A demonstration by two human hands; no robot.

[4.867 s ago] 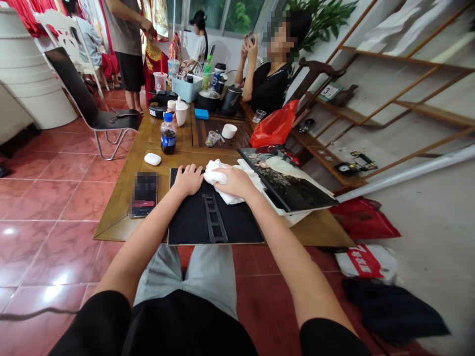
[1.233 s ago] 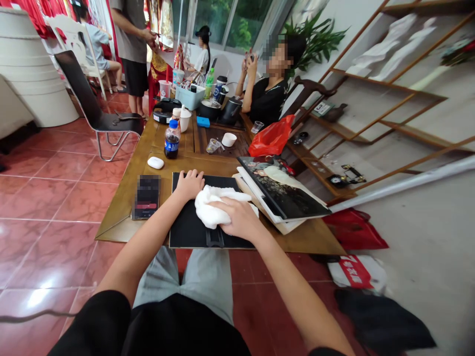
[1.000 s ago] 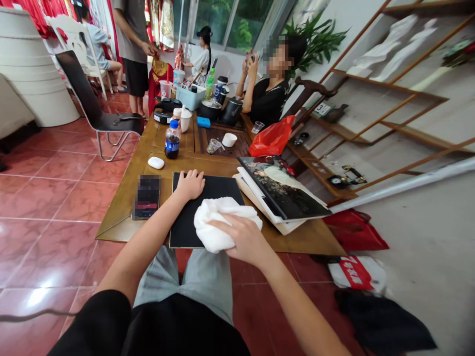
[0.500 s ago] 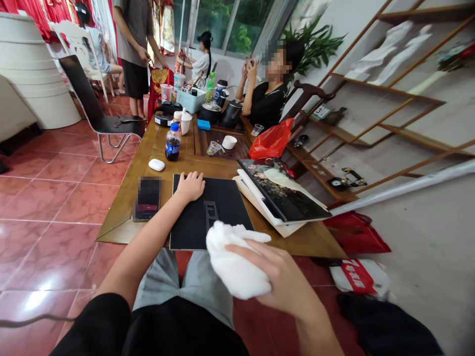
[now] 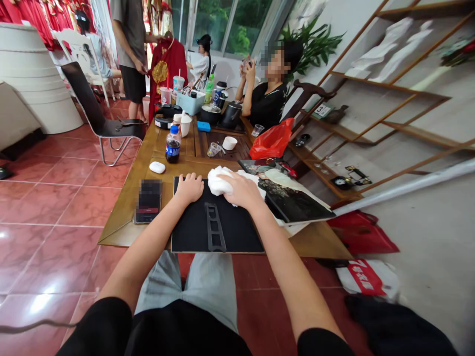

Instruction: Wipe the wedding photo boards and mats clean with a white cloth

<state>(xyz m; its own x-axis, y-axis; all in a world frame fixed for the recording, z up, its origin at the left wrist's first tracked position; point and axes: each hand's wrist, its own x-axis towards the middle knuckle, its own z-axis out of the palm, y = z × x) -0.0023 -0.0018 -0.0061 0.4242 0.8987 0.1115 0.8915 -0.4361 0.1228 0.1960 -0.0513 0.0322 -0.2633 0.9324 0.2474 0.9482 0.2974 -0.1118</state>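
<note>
My left hand [image 5: 189, 190] lies flat on the top edge of a black board [image 5: 237, 237], holding nothing. My right hand [image 5: 242, 191] presses a crumpled white cloth [image 5: 218, 181] onto the board's top right corner, where the cloth also touches a large photo album [image 5: 297, 205]. The album lies tilted against the board's right side, partly hidden by the cloth. A grey ladder-shaped strip [image 5: 214, 227] sits on the board below my hands. Left of the board is a phone [image 5: 148, 201], its screen blurred.
The wooden table [image 5: 126, 217] also holds a white earbud case [image 5: 157, 167], a cola bottle [image 5: 172, 145], cups, a blue tub and a red plastic bag [image 5: 272, 140]. A seated person [image 5: 267, 94] is beyond it, and a standing person [image 5: 129, 59] handles a red garment.
My right hand has brought the cloth from above my lap forward to the board's top right corner, over the album's edge. The left hand stays on the board.
</note>
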